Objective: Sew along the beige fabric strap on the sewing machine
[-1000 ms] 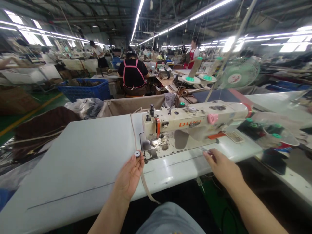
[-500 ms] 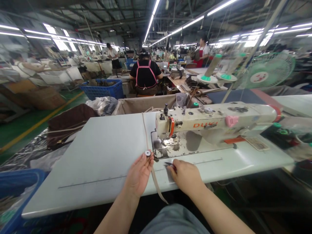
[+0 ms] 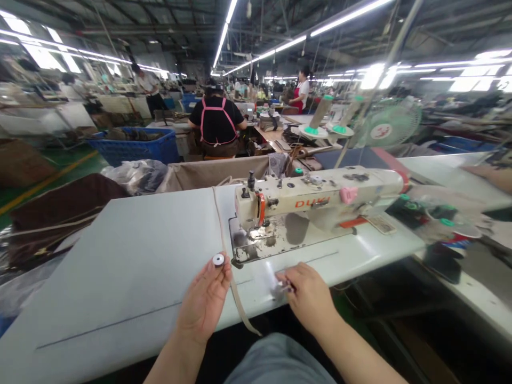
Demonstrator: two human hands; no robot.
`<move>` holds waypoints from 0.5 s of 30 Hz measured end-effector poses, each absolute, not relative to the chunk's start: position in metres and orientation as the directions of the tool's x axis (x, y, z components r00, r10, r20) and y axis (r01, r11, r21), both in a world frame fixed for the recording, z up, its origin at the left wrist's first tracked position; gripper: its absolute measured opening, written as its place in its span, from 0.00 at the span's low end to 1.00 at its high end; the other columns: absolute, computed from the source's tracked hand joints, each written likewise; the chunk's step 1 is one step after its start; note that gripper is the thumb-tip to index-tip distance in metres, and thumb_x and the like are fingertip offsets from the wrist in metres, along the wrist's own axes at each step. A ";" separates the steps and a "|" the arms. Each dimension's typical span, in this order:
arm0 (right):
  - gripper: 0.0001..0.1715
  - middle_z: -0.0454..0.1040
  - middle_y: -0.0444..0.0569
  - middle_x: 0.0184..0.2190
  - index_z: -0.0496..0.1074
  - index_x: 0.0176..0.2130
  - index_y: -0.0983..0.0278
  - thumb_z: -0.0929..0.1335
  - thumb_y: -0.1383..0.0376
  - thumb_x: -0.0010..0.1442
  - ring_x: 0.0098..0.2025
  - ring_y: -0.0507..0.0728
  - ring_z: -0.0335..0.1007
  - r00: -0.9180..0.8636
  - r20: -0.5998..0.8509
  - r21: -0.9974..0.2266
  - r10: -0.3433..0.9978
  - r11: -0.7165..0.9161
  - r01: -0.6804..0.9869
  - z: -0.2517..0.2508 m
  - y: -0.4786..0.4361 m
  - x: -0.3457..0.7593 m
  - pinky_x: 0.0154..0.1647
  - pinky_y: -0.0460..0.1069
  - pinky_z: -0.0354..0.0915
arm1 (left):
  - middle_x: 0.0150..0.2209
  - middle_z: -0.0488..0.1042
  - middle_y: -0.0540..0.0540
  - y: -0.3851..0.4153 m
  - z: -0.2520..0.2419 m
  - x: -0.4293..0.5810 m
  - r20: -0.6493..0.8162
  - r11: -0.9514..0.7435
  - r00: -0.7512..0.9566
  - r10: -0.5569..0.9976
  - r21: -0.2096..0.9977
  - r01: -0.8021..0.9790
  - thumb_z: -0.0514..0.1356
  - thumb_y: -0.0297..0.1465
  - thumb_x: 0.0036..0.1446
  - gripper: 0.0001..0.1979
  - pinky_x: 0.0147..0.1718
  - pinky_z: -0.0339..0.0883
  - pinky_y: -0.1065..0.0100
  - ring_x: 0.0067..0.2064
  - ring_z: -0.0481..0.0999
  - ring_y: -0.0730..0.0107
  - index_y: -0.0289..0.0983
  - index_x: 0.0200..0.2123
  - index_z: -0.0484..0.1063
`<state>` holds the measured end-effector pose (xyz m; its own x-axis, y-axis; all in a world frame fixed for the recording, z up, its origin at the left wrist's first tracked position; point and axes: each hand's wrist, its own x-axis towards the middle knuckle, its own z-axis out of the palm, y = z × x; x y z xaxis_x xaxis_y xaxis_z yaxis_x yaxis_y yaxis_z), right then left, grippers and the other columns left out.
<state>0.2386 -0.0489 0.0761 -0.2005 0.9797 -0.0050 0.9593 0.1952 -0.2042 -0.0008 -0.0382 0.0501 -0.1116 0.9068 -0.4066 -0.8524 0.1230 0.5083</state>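
My left hand (image 3: 206, 301) pinches a small round bobbin (image 3: 218, 260) upright between thumb and fingertips, palm turned up. Beside those fingers a narrow beige strap (image 3: 239, 304) runs down the white table and over its front edge. My right hand (image 3: 310, 293) is closed around a small pointed metal tool (image 3: 285, 287), smeared by motion, so its exact kind is unclear. It hovers over the table's front edge, right of the strap. Behind both hands stands the sewing machine (image 3: 320, 194), its needle area (image 3: 262, 233) lit and the metal bed worn.
The white tabletop (image 3: 160, 240) stretches left of the machine. A brown fabric bag (image 3: 60, 218) and clear plastic lie beyond its left edge. Thread cones (image 3: 320, 114) and a green fan (image 3: 384, 130) stand behind. A person in a pink-strapped apron (image 3: 218, 120) sits ahead.
The camera view has turned to the right, so the scene shifts left. My right hand has drawn the tool slightly nearer the table's front edge. My left hand keeps the bobbin.
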 end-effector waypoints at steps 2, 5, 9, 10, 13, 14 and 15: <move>0.15 0.83 0.50 0.40 0.76 0.37 0.61 0.65 0.65 0.77 0.48 0.61 0.77 -0.308 -0.019 -0.252 0.951 0.293 0.922 0.073 -0.063 0.219 0.53 0.53 0.66 | 0.44 0.83 0.37 -0.036 0.051 0.007 -0.410 0.145 -0.089 0.908 0.505 -0.851 0.59 0.19 0.69 0.11 0.44 0.82 0.70 0.41 0.84 0.67 0.29 0.45 0.82; 0.06 0.84 0.45 0.37 0.76 0.43 0.60 0.68 0.66 0.75 0.40 0.58 0.79 -0.354 -0.057 -0.323 0.933 0.319 0.891 0.069 -0.071 0.199 0.41 0.50 0.67 | 0.44 0.83 0.36 -0.033 0.054 0.014 -0.388 0.156 -0.070 0.919 0.520 -0.840 0.58 0.19 0.69 0.11 0.45 0.82 0.70 0.41 0.84 0.66 0.29 0.45 0.82; 0.08 0.84 0.51 0.40 0.73 0.48 0.64 0.72 0.62 0.72 0.41 0.61 0.81 -0.263 -0.065 -0.359 0.963 0.223 0.906 0.076 -0.062 0.204 0.40 0.51 0.67 | 0.43 0.84 0.37 -0.033 0.059 0.009 -0.387 0.136 -0.099 0.917 0.535 -0.834 0.60 0.19 0.68 0.10 0.43 0.82 0.71 0.40 0.84 0.67 0.29 0.44 0.82; 0.10 0.83 0.53 0.42 0.73 0.48 0.65 0.71 0.61 0.73 0.43 0.62 0.81 -0.248 -0.068 -0.365 0.966 0.207 0.908 0.078 -0.059 0.207 0.42 0.51 0.68 | 0.42 0.84 0.38 -0.033 0.060 0.006 -0.396 0.127 -0.113 0.911 0.532 -0.837 0.60 0.19 0.67 0.10 0.43 0.81 0.71 0.40 0.84 0.68 0.30 0.44 0.82; 0.08 0.81 0.55 0.46 0.74 0.48 0.66 0.67 0.63 0.77 0.48 0.62 0.80 -0.252 -0.085 -0.360 0.964 0.206 0.910 0.083 -0.049 0.211 0.50 0.52 0.69 | 0.42 0.84 0.38 -0.034 0.058 0.001 -0.412 0.104 -0.141 0.900 0.518 -0.849 0.60 0.18 0.67 0.10 0.43 0.81 0.71 0.40 0.84 0.68 0.30 0.44 0.82; 0.08 0.81 0.55 0.47 0.75 0.48 0.65 0.66 0.65 0.77 0.48 0.61 0.80 -0.262 -0.089 -0.347 0.961 0.217 0.912 0.084 -0.046 0.209 0.51 0.52 0.69 | 0.42 0.84 0.39 -0.034 0.057 0.000 -0.410 0.100 -0.140 0.901 0.513 -0.852 0.61 0.19 0.67 0.09 0.43 0.81 0.71 0.40 0.84 0.69 0.30 0.44 0.82; 0.08 0.81 0.55 0.47 0.75 0.48 0.65 0.66 0.66 0.77 0.49 0.61 0.80 -0.274 -0.092 -0.331 0.957 0.231 0.915 0.085 -0.044 0.207 0.50 0.51 0.69 | 0.42 0.84 0.39 -0.034 0.056 0.000 -0.403 0.097 -0.137 0.905 0.510 -0.854 0.62 0.19 0.67 0.08 0.43 0.81 0.71 0.41 0.84 0.68 0.30 0.44 0.82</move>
